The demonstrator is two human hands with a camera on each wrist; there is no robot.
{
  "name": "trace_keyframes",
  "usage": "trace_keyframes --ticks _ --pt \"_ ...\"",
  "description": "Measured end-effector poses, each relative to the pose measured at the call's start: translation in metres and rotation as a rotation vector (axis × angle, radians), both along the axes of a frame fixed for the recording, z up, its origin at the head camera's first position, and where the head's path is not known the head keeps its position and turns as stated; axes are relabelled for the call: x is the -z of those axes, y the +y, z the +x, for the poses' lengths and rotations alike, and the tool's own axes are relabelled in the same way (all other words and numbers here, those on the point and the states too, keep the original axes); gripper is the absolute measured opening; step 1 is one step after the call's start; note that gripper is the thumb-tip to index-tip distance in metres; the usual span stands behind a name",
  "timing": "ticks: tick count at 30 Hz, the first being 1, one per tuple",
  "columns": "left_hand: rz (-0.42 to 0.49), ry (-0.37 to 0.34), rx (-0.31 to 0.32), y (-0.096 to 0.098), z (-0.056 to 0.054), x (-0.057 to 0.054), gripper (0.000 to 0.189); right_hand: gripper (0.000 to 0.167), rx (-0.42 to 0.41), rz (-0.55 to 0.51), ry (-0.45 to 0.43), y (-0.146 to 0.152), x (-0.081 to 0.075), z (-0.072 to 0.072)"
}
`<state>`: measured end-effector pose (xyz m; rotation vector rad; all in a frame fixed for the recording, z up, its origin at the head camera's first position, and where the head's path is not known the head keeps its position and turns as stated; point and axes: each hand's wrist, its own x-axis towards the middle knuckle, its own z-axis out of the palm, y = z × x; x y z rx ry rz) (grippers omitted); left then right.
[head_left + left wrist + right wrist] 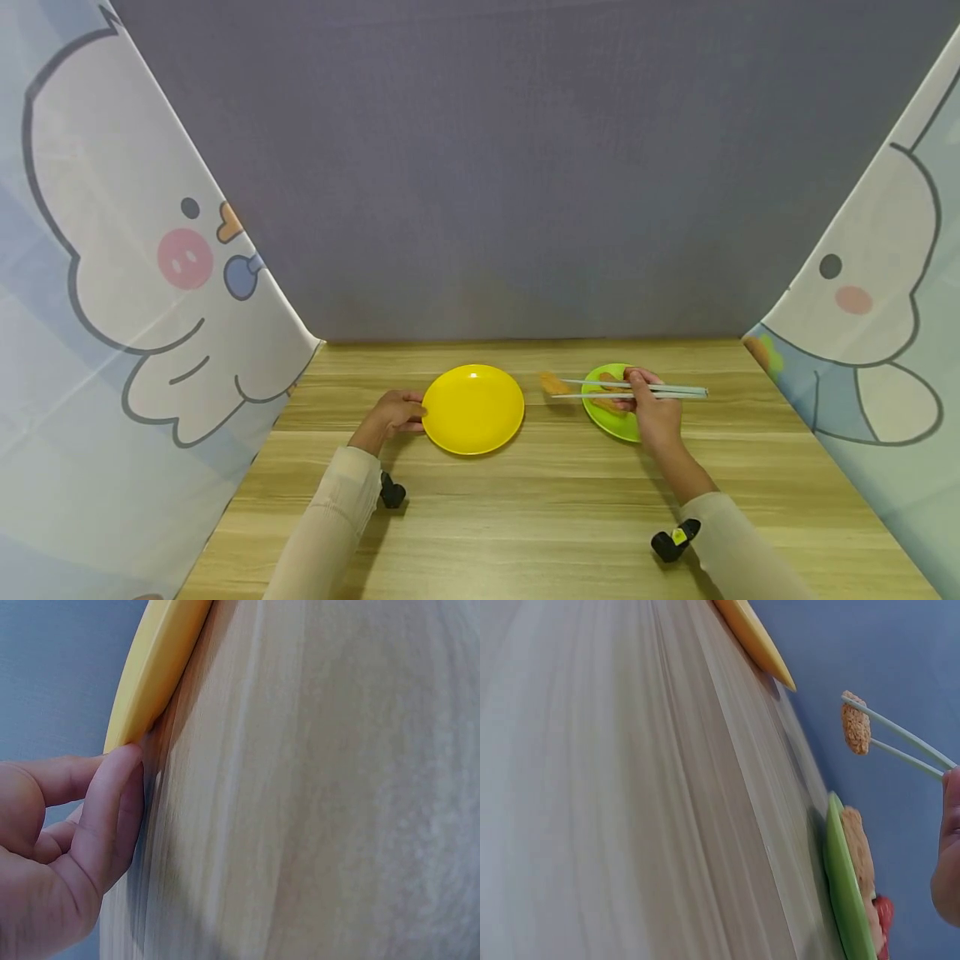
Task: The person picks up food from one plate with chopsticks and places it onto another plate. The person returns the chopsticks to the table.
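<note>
My left hand [393,411] pinches the left rim of a shiny yellow plate [472,408] that lies on the table; the left wrist view shows the thumb and a finger right at the plate's edge. In my right hand [657,421] is a pair of pale chopsticks [686,390]. Their tips grip a golden, crumb-coated nugget [855,726], held in the air between the two plates. Below that hand sits a smaller green plate [618,428], partly covered by it. On the green plate lie more brown pieces of food [858,844] and something red [883,919].
The wood-grain table [495,525] ends at a grey back panel [525,183]. Panels with cartoon figures stand at the left [97,275] and right [885,250]. Each sleeve has a small black camera at the wrist.
</note>
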<state>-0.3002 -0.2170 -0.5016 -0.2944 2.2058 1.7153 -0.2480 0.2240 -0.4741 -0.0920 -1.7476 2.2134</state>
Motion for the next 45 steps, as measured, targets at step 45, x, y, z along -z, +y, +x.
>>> trace_keyframes --ticks 45 --pt "-0.006 -0.003 0.013 -0.003 -0.004 0.003 0.038 0.035 -0.179 0.008 0.091 0.134 0.033 0.018"
